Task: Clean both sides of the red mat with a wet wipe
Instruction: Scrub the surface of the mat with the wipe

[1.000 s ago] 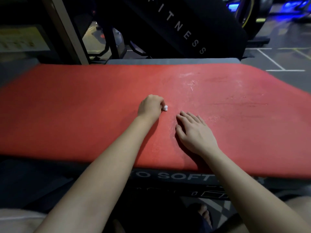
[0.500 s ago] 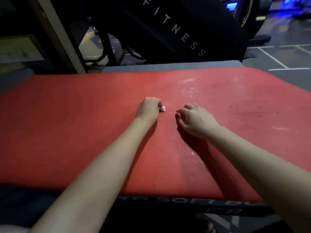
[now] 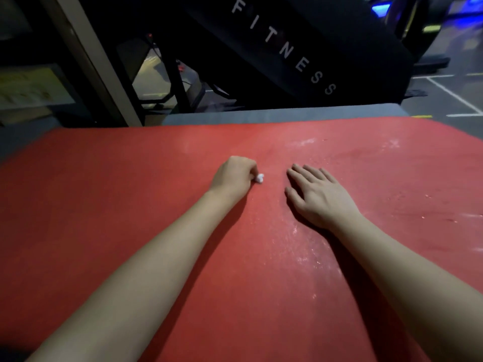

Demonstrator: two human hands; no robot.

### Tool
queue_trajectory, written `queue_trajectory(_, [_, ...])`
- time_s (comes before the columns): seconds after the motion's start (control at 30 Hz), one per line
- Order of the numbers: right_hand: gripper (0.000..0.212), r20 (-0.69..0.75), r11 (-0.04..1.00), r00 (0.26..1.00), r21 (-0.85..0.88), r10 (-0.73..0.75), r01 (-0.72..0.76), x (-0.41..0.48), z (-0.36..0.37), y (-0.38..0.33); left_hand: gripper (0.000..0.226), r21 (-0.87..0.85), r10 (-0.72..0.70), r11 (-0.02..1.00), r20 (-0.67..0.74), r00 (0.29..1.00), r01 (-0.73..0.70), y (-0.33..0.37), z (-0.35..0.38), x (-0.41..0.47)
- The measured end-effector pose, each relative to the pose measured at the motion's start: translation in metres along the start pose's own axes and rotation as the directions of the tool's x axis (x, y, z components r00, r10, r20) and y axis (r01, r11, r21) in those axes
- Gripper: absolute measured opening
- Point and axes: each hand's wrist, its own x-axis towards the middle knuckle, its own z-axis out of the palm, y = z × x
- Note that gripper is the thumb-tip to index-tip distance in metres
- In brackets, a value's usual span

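- The red mat (image 3: 130, 205) lies flat and spread out in front of the person, filling most of the view. One face is up and the other is hidden beneath it.
- The left hand (image 3: 232, 176) is clenched around a small balled-up wet wipe (image 3: 259, 178). Only a white tuft shows at the thumb side, and it touches the mat near the middle.
- The right hand (image 3: 322, 198) is released and holds nothing. It lies palm down on the mat just beside the wipe, with the fingers straight and slightly spread, apparently steadying the mat.
- Whitish smears (image 3: 300, 246) run across the mat under and beyond the right forearm, with more toward the far right corner. The left half looks cleaner, though the light is dim.
- Step in hand, as I judge it: wiping the upper face, which is not finished. The underside looks not yet begun.
- The next move probably calls for sweeping the wipe rightward over the smears with firm pressure. The right hand would have to lift clear or shift so it does not cover dirty patches. Such a small wad covers little, so opening it out would help.
- Behind the far edge are a grey pad (image 3: 287, 114), a black machine (image 3: 339, 48) lettered "FITNESS", and a floor (image 3: 457, 100) with white lines.
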Motion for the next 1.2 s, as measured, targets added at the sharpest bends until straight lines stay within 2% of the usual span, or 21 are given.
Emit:
queue_trajectory(0.2, [0.068, 0.003, 1.0, 1.0, 0.014, 0.002, -0.002, 0.001, -0.001, 0.002, 0.014, -0.014, -0.14, 0.99, -0.026, 0.99, 0.139, -0.002, 0.004, 0.073])
queue_trajectory(0.3, [0.067, 0.012, 1.0, 1.0, 0.028, 0.001, -0.002, 0.0, -0.004, 0.003, 0.01, 0.008, -0.12, 0.993, -0.009, 0.993, 0.12, 0.003, 0.004, 0.06])
queue_trajectory(0.43, [0.066, -0.001, 0.999, 1.0, 0.037, 0.009, -0.008, -0.001, -0.005, 0.002, 0.006, -0.062, -0.027, 0.998, -0.012, 1.0, 0.027, -0.013, 0.001, 0.03])
queue_trajectory(0.57, [0.066, -0.003, 0.999, 1.0, 0.038, 0.012, -0.012, 0.003, -0.002, 0.002, 0.008, -0.042, -0.006, 0.999, -0.01, 1.0, 0.006, -0.013, 0.006, 0.062])
queue_trajectory(0.7, [0.069, -0.002, 0.997, 0.999, 0.066, 0.039, -0.038, 0.002, -0.001, 0.003, 0.013, -0.023, -0.1, 0.995, -0.06, 0.993, 0.098, -0.007, 0.017, 0.124])
queue_trajectory(0.87, [0.074, 0.018, 0.994, 0.997, 0.082, 0.073, -0.074, 0.002, -0.006, 0.003, 0.012, -0.084, -0.204, 0.977, -0.067, 0.977, 0.198, -0.002, 0.024, 0.162])
queue_trajectory(0.97, [0.075, 0.027, 0.994, 0.997, 0.082, 0.074, -0.076, 0.002, -0.006, 0.004, 0.011, -0.071, -0.165, 0.984, 0.005, 0.986, 0.164, -0.005, 0.025, 0.158])
queue_trajectory(1.07, [0.075, 0.033, 0.994, 0.997, 0.079, 0.075, -0.077, 0.002, -0.005, 0.003, 0.01, 0.005, -0.101, 0.995, 0.004, 0.995, 0.101, -0.014, 0.027, 0.157])
queue_trajectory(1.2, [0.075, 0.034, 0.993, 0.997, 0.087, 0.076, -0.079, 0.002, -0.007, 0.003, 0.017, 0.044, -0.173, 0.983, -0.069, 0.982, 0.177, -0.013, 0.025, 0.194])
